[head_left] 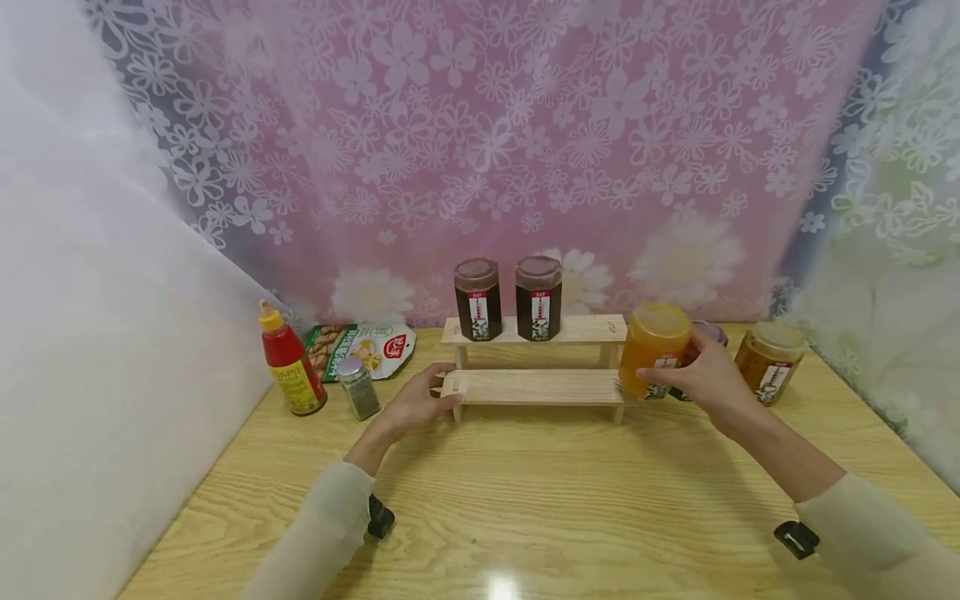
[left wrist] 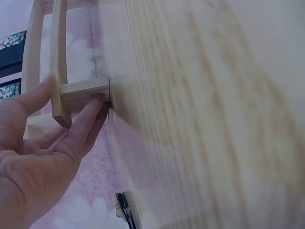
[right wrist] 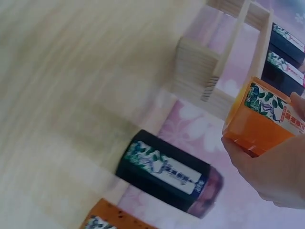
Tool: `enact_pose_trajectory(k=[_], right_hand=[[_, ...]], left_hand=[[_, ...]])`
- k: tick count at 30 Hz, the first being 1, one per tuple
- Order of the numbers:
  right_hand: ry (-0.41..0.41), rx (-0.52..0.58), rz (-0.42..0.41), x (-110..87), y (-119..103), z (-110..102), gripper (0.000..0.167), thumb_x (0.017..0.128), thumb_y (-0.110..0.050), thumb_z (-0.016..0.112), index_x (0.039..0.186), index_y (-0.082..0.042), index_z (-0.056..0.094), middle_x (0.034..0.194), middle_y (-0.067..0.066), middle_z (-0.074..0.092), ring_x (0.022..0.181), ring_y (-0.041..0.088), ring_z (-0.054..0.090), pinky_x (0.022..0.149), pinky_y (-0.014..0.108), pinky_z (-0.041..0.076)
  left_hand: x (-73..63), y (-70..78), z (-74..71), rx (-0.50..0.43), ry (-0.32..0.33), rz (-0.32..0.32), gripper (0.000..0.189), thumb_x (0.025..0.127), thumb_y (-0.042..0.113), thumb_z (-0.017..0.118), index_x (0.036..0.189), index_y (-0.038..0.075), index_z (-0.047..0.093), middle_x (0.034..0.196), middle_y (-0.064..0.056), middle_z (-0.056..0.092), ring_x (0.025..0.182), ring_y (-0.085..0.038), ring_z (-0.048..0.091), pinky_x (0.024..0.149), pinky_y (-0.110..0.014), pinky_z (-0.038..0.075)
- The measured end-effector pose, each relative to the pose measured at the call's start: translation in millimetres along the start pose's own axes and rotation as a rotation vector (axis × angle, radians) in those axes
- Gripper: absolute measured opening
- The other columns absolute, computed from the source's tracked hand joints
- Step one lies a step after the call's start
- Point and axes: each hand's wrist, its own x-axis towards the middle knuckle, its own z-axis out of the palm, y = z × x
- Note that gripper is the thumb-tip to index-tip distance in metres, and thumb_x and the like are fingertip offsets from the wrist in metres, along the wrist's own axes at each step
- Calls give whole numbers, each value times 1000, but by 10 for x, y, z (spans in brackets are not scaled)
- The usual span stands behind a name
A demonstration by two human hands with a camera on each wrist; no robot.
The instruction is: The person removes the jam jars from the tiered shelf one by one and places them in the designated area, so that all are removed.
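Observation:
A two-step wooden rack point(head_left: 536, 387) stands mid-table, and two dark jars point(head_left: 477, 300) with pinkish lids are on its upper step. My left hand point(head_left: 420, 402) grips the left end of the lower step, thumb on the plank point(left wrist: 58, 62) and fingers by its leg point(left wrist: 88, 90). My right hand point(head_left: 712, 375) holds a jar of orange contents point(head_left: 651, 346) in the air beside the rack's right end, tilted slightly. Another dark jar point(right wrist: 164, 169) stands behind that hand, partly hidden in the head view. Farther right is an amber jar point(head_left: 770, 362).
At the left stand a red squeeze bottle point(head_left: 295, 371) with a yellow cap and a small spice shaker point(head_left: 358, 389). A green and white food pouch point(head_left: 363, 350) lies behind them. A flowered curtain point(head_left: 510, 158) hangs along the table's back edge.

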Motion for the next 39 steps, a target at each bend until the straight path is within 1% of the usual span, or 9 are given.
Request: enact_pose_trajectory(k=[7, 10, 17, 20, 23, 27, 33, 36, 39], right_hand=[[11, -84, 103, -106, 179, -83, 89, 93, -32, 82, 158, -1, 31, 145, 24, 51, 120, 32, 54, 96, 49, 50], [8, -94, 116, -155, 260, -144, 87, 94, -30, 80, 157, 4, 30, 145, 27, 49, 121, 33, 54, 97, 53, 49], [-1, -122, 134, -261, 413, -291, 91, 92, -30, 82, 158, 3, 28, 142, 22, 49, 102, 2, 55, 85, 27, 53], [-9, -117, 133, -303, 494, -355, 92, 93, -26, 82, 158, 5, 25, 143, 24, 48, 99, -3, 53, 81, 20, 51], [-16, -137, 146, -361, 586, -437, 91, 94, -24, 81, 157, 7, 24, 142, 25, 47, 98, -6, 52, 81, 20, 50], [0, -183, 166, -447, 695, -572, 87, 94, -24, 81, 154, 9, 27, 132, 19, 53, 94, -4, 53, 78, 22, 51], [41, -235, 184, -490, 844, -786, 88, 93, -25, 81, 152, 12, 27, 126, 17, 56, 90, -3, 53, 74, 22, 51], [49, -237, 207, -511, 889, -889, 90, 94, -27, 81, 152, 13, 25, 121, 11, 58, 89, -5, 52, 73, 21, 51], [48, -244, 225, -544, 921, -985, 83, 94, -28, 80, 147, 12, 30, 111, 3, 57, 86, -1, 51, 71, 24, 49]], left_hand=[[-13, 14, 6, -40, -15, -1, 61, 100, 11, 71, 154, 4, 44, 139, -26, 56, 122, -34, 60, 96, -43, 57], [-9, 28, 3, -34, -14, -5, 61, 100, 12, 70, 155, 4, 43, 141, -26, 55, 124, -34, 59, 97, -44, 56], [4, 47, -26, 6, -3, -8, 64, 100, 17, 72, 156, 6, 42, 146, -27, 53, 131, -38, 55, 103, -48, 53], [0, 42, -26, -7, -6, -9, 65, 100, 16, 72, 156, 5, 42, 145, -28, 53, 130, -38, 57, 102, -48, 54], [-2, 22, -4, -24, -7, -4, 63, 100, 14, 72, 155, 4, 43, 143, -28, 54, 126, -36, 59, 100, -46, 55], [8, -17, 30, -50, -9, -1, 61, 99, 12, 71, 154, 4, 44, 141, -27, 55, 124, -34, 59, 97, -44, 57], [12, -8, 8, -55, -14, -2, 62, 100, 12, 71, 154, 5, 44, 142, -26, 54, 126, -35, 58, 97, -43, 57], [8, -5, 1, -59, -16, -3, 62, 100, 12, 71, 155, 5, 43, 141, -26, 54, 124, -34, 58, 98, -43, 57], [11, -18, 2, -56, -22, -2, 63, 100, 13, 71, 155, 5, 43, 142, -26, 55, 125, -34, 59, 99, -44, 56]])
